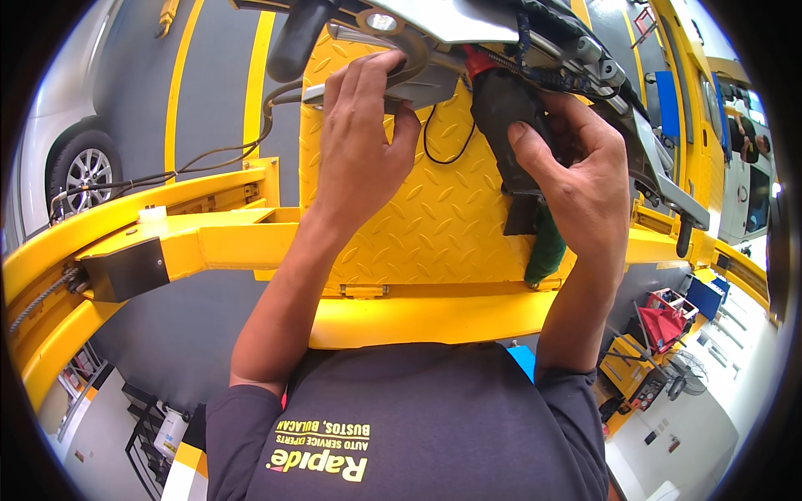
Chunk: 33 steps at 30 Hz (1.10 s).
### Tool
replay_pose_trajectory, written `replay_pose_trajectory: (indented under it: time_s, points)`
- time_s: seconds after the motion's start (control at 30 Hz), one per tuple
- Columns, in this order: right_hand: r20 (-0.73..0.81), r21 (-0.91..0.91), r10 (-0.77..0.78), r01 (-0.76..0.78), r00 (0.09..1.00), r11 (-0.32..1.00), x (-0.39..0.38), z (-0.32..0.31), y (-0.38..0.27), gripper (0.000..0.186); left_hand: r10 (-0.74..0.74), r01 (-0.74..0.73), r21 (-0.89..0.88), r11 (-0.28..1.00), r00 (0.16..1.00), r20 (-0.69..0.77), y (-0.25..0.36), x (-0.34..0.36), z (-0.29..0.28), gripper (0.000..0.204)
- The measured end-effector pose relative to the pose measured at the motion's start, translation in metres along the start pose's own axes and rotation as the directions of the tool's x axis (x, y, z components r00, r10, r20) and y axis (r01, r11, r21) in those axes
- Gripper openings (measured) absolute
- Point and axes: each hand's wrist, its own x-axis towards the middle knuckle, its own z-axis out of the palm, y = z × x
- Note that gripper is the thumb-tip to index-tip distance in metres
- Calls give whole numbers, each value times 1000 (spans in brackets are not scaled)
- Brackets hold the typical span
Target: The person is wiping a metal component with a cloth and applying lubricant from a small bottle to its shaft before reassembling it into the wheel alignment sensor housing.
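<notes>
Gripping a black bottle-shaped part (507,113) between closed thumb and fingers of the right hand (589,171), with a red piece (479,60) at its upper end, above a yellow tread plate (434,225) and near a green cloth-like piece (545,246); poised with half-curled left hand (359,134) at a curved grey tube (419,55) beside a white panel (468,21), too hidden to tell whether held or merely touched

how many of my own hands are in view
2: your left hand at the curved bar, your right hand gripping the black piece; some right fingertips are hidden.
</notes>
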Motion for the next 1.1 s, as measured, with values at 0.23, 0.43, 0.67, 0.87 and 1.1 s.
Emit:
replay_pose_trajectory:
  time_s: [0.23,0.43,0.67,0.87,1.1]
  points:
    - [-9,-11,-19,18,1000,1000,-1,-2,-4,44,-5,5,-1,1000,1000,7,1,0,-1,43]
    - [-26,-60,-15,13,1000,998,-3,-4,-10,42,-5,4,9,1000,1000,24,0,1,0,45]
    - [-59,-85,-77,72,995,994,-3,-2,-4,42,9,-10,15,1000,1000,12,-1,0,1,44]
    - [-90,-93,-72,64,993,994,-6,-2,-6,42,-12,12,2,1000,1000,20,2,1,0,42]
    - [-108,-127,-106,92,988,988,-7,-1,-10,40,-15,15,-4,1000,1000,22,1,0,-1,43]
